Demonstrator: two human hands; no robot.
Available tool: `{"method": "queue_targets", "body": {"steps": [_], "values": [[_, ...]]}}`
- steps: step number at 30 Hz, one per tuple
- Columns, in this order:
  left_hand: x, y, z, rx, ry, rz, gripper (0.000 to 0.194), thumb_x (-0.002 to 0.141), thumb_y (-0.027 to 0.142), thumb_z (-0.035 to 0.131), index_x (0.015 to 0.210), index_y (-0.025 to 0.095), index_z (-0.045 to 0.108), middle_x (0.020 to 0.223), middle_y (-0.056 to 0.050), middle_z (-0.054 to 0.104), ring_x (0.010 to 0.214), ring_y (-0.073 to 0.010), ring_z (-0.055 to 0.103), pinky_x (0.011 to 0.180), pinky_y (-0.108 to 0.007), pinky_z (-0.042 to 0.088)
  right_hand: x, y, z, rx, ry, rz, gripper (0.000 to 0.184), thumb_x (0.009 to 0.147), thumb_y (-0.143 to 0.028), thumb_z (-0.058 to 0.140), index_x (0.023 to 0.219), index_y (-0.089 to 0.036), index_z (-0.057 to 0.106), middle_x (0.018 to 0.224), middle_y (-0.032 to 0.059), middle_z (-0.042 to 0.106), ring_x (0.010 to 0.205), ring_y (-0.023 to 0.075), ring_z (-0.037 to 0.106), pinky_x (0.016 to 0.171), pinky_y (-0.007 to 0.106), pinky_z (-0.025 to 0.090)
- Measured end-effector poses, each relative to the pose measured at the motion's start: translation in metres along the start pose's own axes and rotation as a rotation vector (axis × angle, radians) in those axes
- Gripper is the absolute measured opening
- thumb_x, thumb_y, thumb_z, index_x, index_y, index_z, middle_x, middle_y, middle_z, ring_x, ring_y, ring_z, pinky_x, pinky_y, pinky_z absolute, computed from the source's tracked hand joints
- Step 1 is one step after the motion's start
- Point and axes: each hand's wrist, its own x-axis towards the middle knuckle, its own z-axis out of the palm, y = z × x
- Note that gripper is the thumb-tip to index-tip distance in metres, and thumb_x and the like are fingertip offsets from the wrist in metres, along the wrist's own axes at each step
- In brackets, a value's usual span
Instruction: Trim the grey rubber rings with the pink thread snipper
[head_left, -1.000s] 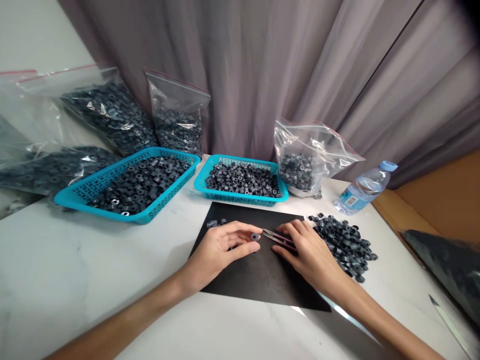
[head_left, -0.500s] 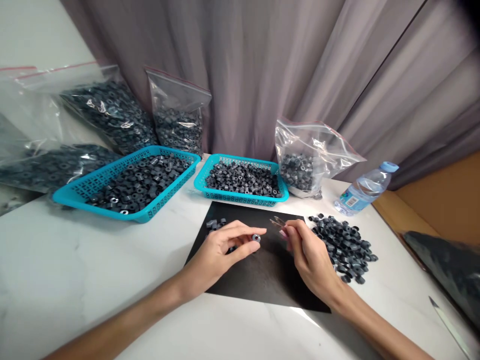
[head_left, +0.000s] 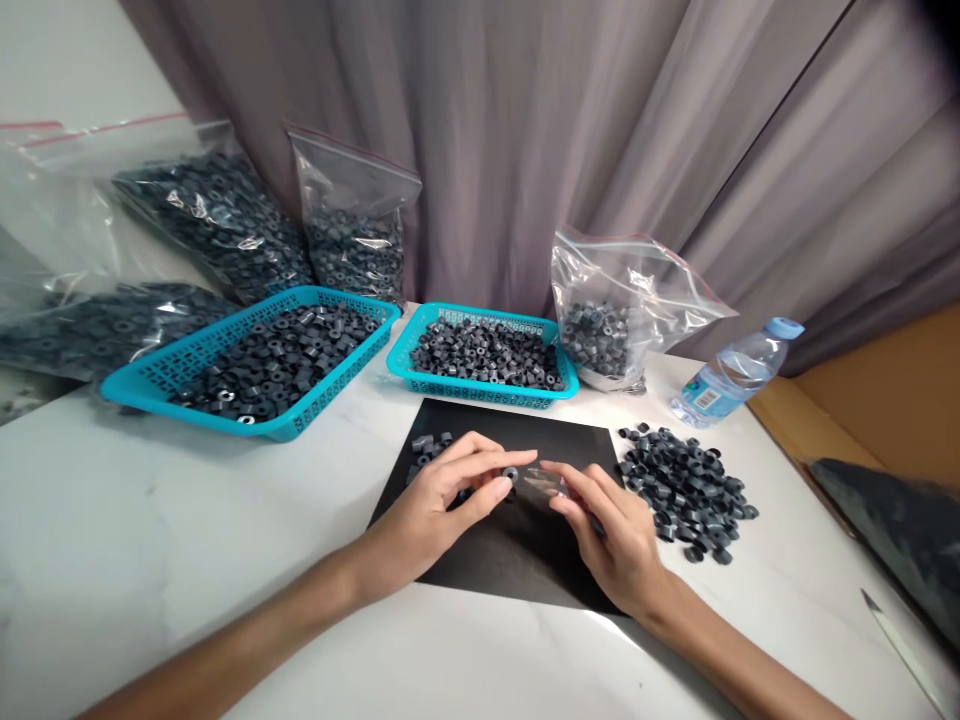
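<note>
My left hand (head_left: pixel 450 490) pinches a small dark grey ring-shaped part (head_left: pixel 511 474) between thumb and fingers, its round hole facing me. Close by on the right, my right hand (head_left: pixel 607 530) has thumb and fingers around a slim, shiny pair of tweezers (head_left: pixel 544 482), blurred, with tips pointing at the ring. Both hands are above a black mat (head_left: pixel 495 560). Behind my left hand, more grey parts (head_left: pixel 427 447) lie on the mat, partly hidden.
A loose heap of grey parts (head_left: pixel 686 490) lies to the right. Two blue baskets, the left (head_left: pixel 281 428) and the middle one (head_left: pixel 480 392), hold many more. Filled zip bags (head_left: pixel 356 240), another bag (head_left: pixel 600 340), a water bottle (head_left: pixel 735 370) and a blade-like strip (head_left: pixel 896 640) surround them.
My right hand has moved left and slightly down, bringing the tweezers close to the ring-shaped part. My left hand stays nearly in place, still holding it.
</note>
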Motion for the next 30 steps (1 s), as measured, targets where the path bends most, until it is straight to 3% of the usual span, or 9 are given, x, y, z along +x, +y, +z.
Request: {"method": "queue_targets", "body": {"steps": [7,20,25,30], "values": [[0.0,-0.003,0.002,0.022,-0.012,0.019,0.035,0.101,0.031,0.047,0.132,0.038,0.062,0.108,0.001,0.051,0.076,-0.0079,0.058,0.082,-0.027,0.048,-0.002,0.001,0.0,-0.045,0.072,-0.075,0.035,0.099,-0.011,0.053,0.134,-0.016,0.056,0.088,0.0078,0.067,0.067,0.0141,0.055,0.06,0.026,0.043],[-0.002,0.004,0.007,-0.094,-0.015,-0.061,0.036,0.098,0.034,0.053,0.133,0.037,0.062,0.112,0.0,0.058,0.098,-0.0134,0.063,0.1,-0.03,0.047,-0.002,-0.003,-0.002,-0.181,0.082,-0.123,0.043,0.1,-0.018,0.056,0.142,-0.014,0.051,0.084,0.007,0.065,0.069,0.0152,0.055,0.061,0.028,0.039],[-0.001,0.005,0.007,-0.133,-0.004,-0.06,0.035,0.096,0.033,0.057,0.13,0.037,0.064,0.108,0.0,0.058,0.096,-0.0123,0.063,0.099,-0.029,0.048,-0.001,-0.003,-0.002,-0.204,0.086,-0.129,0.045,0.1,-0.019,0.056,0.144,-0.015,0.05,0.083,0.0065,0.065,0.069,0.0152,0.055,0.061,0.028,0.039],[0.0,0.005,0.01,-0.285,0.023,-0.077,0.028,0.093,0.029,0.063,0.12,0.028,0.069,0.111,-0.001,0.062,0.091,-0.0135,0.067,0.094,-0.03,0.053,-0.001,-0.004,-0.004,-0.217,0.089,-0.148,0.046,0.1,-0.02,0.056,0.145,-0.016,0.049,0.084,0.0058,0.067,0.069,0.0151,0.057,0.061,0.029,0.037]]}}
